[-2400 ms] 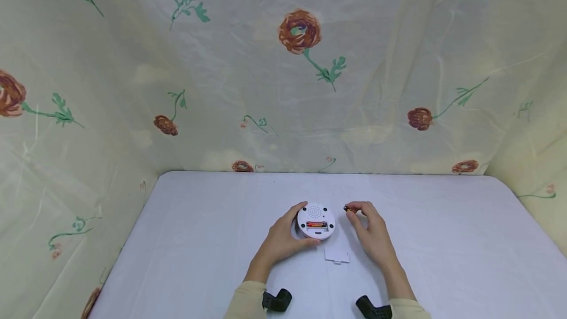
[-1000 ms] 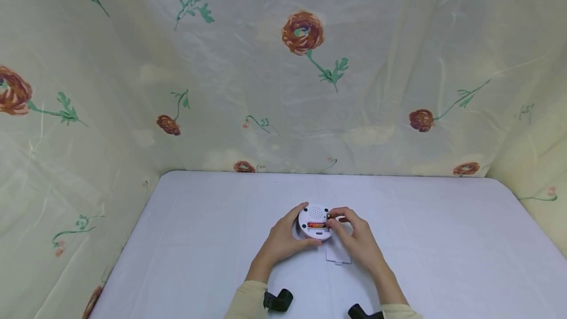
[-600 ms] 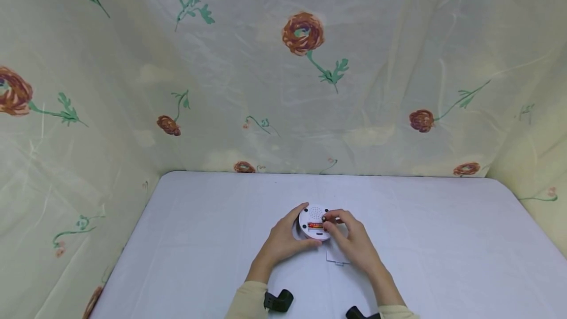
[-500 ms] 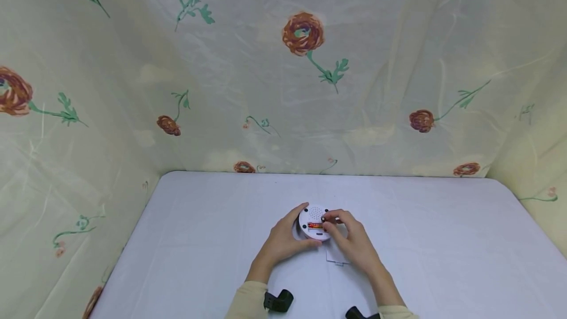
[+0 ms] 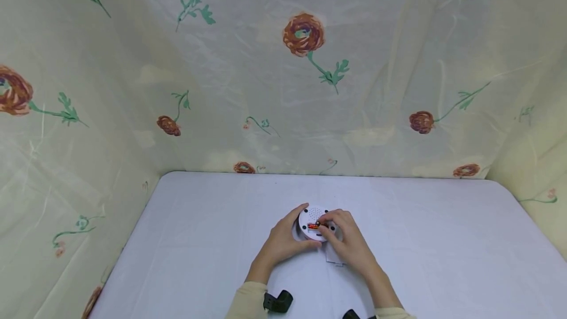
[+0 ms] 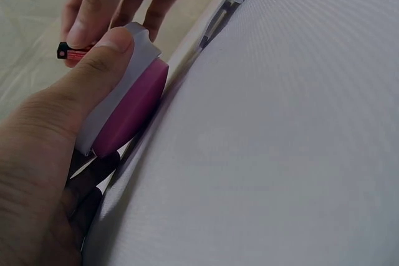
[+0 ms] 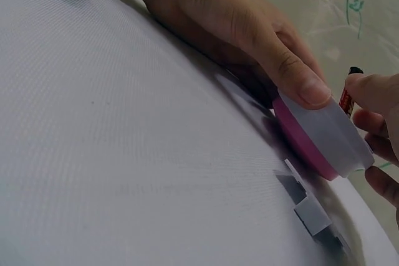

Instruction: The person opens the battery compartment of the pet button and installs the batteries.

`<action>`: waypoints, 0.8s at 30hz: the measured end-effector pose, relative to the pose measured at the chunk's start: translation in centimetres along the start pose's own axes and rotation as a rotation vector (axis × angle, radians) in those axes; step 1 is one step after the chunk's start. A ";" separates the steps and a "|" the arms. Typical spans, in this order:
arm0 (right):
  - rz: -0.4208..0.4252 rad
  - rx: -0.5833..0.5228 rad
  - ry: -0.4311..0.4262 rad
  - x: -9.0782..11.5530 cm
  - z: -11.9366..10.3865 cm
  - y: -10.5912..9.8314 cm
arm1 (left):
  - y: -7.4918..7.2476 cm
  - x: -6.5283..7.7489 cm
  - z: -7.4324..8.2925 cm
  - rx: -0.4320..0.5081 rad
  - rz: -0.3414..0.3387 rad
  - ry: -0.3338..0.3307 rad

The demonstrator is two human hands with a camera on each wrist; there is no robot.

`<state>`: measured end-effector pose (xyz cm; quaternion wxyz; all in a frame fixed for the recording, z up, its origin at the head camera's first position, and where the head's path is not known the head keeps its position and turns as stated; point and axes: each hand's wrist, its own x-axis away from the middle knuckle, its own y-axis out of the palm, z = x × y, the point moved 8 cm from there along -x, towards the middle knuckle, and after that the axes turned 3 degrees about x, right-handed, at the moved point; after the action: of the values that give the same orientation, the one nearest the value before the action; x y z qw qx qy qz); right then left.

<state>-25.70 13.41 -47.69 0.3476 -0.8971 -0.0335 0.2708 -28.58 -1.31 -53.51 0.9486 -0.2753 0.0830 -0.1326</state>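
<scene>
A round white device with a pink lower side [image 7: 305, 135] lies with its speaker holes [image 5: 315, 213] and battery bay facing up. My left hand [image 5: 283, 238] grips it by the left rim, thumb at the near edge and fingers at the far edge. One red battery [image 5: 312, 227] shows in the bay. Over that bay, my right hand [image 5: 348, 240] pinches a second, black-and-red battery [image 6: 75, 54] between thumb and fingers; in the right wrist view this battery [image 7: 347, 96] stands tilted, its black end raised. Its lower end is hidden.
A small white battery cover [image 5: 333, 256] with a tab lies on the white-covered table [image 5: 212, 240], just in front of the device, partly behind the right hand. Flower-print curtains [image 5: 354, 63] surround the table at the back and sides.
My right hand has brought its battery leftward from beside the device to over the bay, and lately a little further left and down. My left hand keeps its grip on the device.
</scene>
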 end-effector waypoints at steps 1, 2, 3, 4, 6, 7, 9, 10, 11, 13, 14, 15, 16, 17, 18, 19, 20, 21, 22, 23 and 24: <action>0.001 -0.004 0.004 0.1 0.0 0.1 | 0.0 0.0 0.0 -0.003 0.000 0.000; 0.001 -0.010 0.012 0.1 0.0 0.1 | 0.0 0.1 0.0 -0.006 0.002 0.004; -0.002 -0.013 0.026 0.1 0.1 0.2 | 0.0 0.1 0.1 -0.007 0.003 0.009; -0.002 -0.010 0.034 0.2 0.1 0.3 | 0.0 0.1 0.1 -0.011 0.006 0.011; -0.008 -0.013 0.052 0.2 0.1 0.5 | -0.1 0.2 0.1 -0.012 0.012 0.022; -0.009 -0.016 0.059 0.2 0.1 0.5 | -0.1 0.2 0.1 -0.011 0.016 0.029; -0.014 -0.023 0.067 0.2 0.1 0.7 | -0.1 0.2 0.2 -0.006 0.022 0.039; -0.016 -0.025 0.069 0.2 0.1 0.7 | -0.1 0.1 0.2 -0.005 0.024 0.040; -0.019 -0.031 0.072 0.1 0.1 0.7 | -0.1 0.1 0.2 -0.004 0.026 0.045; -0.028 -0.031 0.085 0.2 0.1 0.9 | -0.1 0.0 0.1 -0.005 0.026 0.045; -0.033 -0.028 0.089 0.2 0.1 0.9 | -0.1 0.0 0.1 -0.007 0.024 0.042; -0.039 -0.029 0.094 0.2 0.1 1.0 | -0.1 0.0 0.0 -0.009 0.023 0.039; -0.045 -0.032 0.101 0.2 0.2 1.0 | -0.1 0.0 0.0 -0.010 0.022 0.038; -0.051 -0.034 0.108 0.2 0.2 1.1 | -0.1 0.0 0.0 -0.011 0.022 0.036; -0.056 -0.041 0.117 0.3 0.3 1.1 | -0.1 -0.1 0.0 -0.010 0.023 0.037; -0.059 -0.051 0.127 0.3 0.3 1.2 | -0.1 -0.1 0.1 -0.007 0.024 0.037; -0.061 -0.068 0.139 0.3 0.4 1.2 | -0.1 -0.1 0.1 -0.005 0.022 0.034; -0.061 -0.089 0.154 0.3 0.5 1.3 | -0.1 -0.1 0.1 -0.004 0.021 0.031; -0.061 -0.104 0.171 0.3 0.7 1.3 | -0.1 -0.1 0.0 -0.003 0.019 0.027; -0.062 -0.127 0.193 0.4 0.9 1.5 | 0.0 0.0 0.0 -0.003 0.018 0.021; -0.065 -0.157 0.218 0.4 1.1 1.6 | 0.0 0.0 -0.1 -0.001 0.018 0.017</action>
<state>-26.09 12.93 -49.59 0.2866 -0.9440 -0.0458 0.1566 -28.60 -1.36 -53.54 0.9488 -0.2738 0.0936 -0.1265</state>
